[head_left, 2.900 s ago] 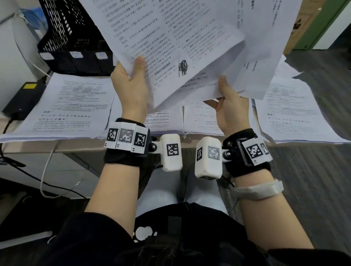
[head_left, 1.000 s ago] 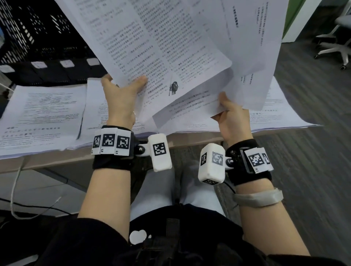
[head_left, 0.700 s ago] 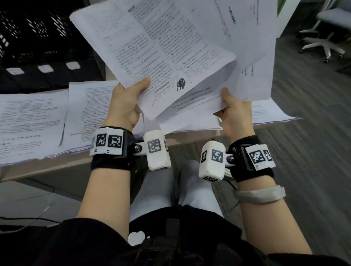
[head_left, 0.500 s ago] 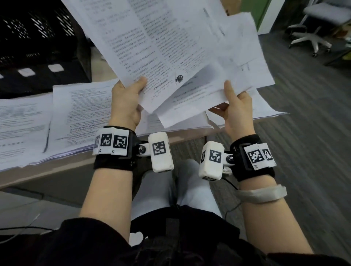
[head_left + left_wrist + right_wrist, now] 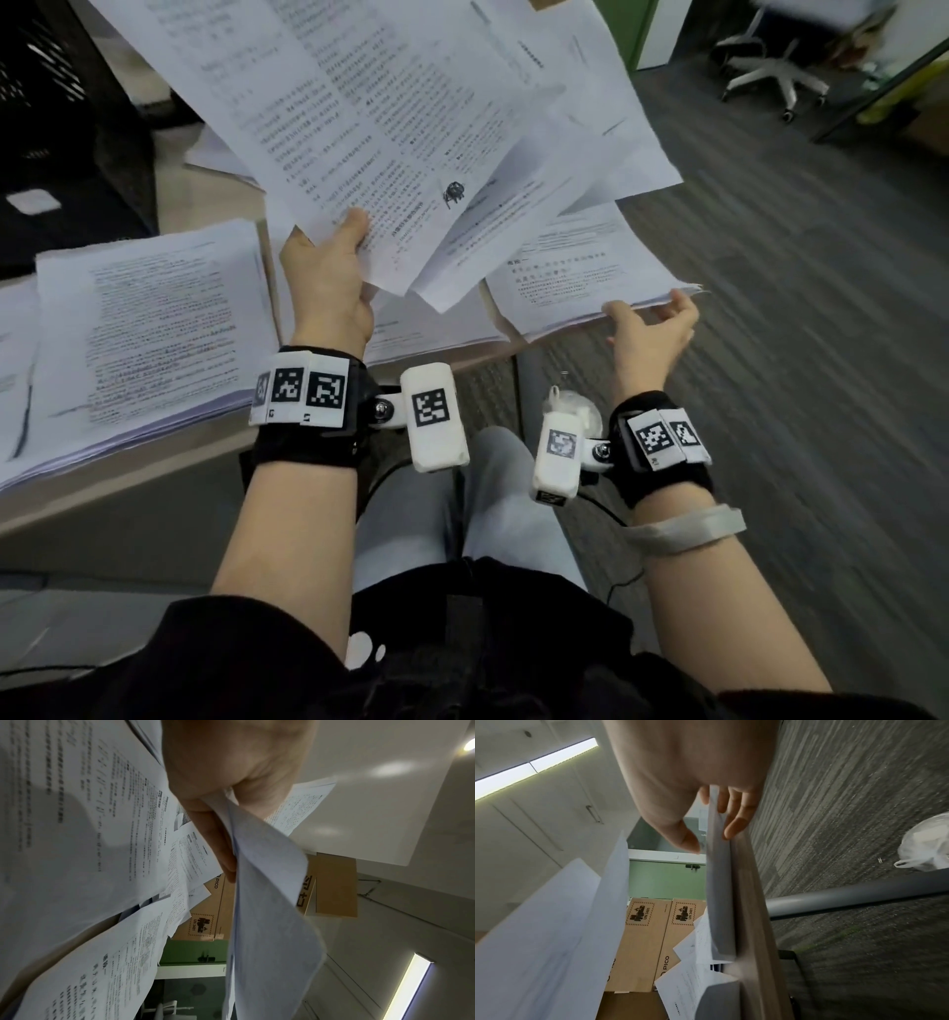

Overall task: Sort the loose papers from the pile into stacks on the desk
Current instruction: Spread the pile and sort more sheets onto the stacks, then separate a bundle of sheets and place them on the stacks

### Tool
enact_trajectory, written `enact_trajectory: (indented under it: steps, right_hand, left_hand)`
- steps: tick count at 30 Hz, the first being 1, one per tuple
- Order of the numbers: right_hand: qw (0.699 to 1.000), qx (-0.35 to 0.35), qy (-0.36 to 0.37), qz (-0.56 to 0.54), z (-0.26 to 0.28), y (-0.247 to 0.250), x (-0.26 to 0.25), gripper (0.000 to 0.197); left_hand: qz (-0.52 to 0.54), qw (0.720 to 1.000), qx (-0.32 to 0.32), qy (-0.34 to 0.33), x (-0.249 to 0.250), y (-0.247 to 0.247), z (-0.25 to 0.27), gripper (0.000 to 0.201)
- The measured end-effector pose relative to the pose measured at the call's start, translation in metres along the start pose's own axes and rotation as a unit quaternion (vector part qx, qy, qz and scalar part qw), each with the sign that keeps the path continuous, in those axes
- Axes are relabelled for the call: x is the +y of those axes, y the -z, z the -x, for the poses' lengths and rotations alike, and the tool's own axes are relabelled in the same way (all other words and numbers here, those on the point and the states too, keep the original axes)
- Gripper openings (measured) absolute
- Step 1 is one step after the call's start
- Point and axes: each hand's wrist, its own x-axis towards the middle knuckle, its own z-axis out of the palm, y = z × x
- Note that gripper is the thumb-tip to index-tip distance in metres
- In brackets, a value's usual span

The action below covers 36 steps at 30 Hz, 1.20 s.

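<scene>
My left hand [image 5: 328,277] holds up a fan of loose printed papers [image 5: 390,128] above the desk, thumb on the top sheet. In the left wrist view the left hand [image 5: 231,780] pinches those papers [image 5: 270,923] at their lower edge. My right hand [image 5: 649,329] holds nothing. It sits at the front right corner of the right-hand stack [image 5: 580,277], with loosely spread fingers. In the right wrist view the thumb [image 5: 685,839] is above that stack's edge [image 5: 720,902] and the fingers [image 5: 734,825] touch it from below. More stacks [image 5: 154,329] lie to the left.
The stacks overhang the desk's front edge [image 5: 128,483]. A black crate [image 5: 51,103] stands at the back left. Cardboard boxes [image 5: 641,943] stand behind the desk. An office chair [image 5: 770,72], a white bag [image 5: 926,845] and a grey desk leg [image 5: 859,898] are on the carpet to the right.
My right hand has let go of the held papers and moved down and right to the right stack's corner. The left hand now holds the fan alone. The view has swung right.
</scene>
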Motion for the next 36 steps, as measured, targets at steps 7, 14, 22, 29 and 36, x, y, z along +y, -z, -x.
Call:
enact_trajectory:
  steps: [7,14,22,29,36]
  right_hand:
    - [0.999,-0.025,-0.026,0.008,-0.013,0.001,0.017,0.09]
    - [0.999,-0.024,-0.008,0.027,-0.023,0.008,0.013,0.054]
    - [0.986,-0.057,0.077,0.134,-0.033,0.001,-0.002,0.041]
    - [0.956,-0.081,0.097,0.264,-0.037,0.0,0.002,0.059]
    - [0.986,-0.041,0.089,0.138,-0.038,0.001,0.005,0.048]
  left_hand:
    - [0.003,1.0,0.009,0.002,-0.009,-0.007,0.0,0.018]
    - [0.001,1.0,0.013,0.002,-0.017,-0.01,-0.003,0.019]
    - [-0.01,1.0,0.017,0.005,-0.023,-0.016,-0.008,0.018]
    - [-0.022,0.999,0.027,0.005,-0.028,-0.019,-0.011,0.018]
    - [-0.028,0.999,0.037,0.016,-0.03,-0.021,-0.014,0.017]
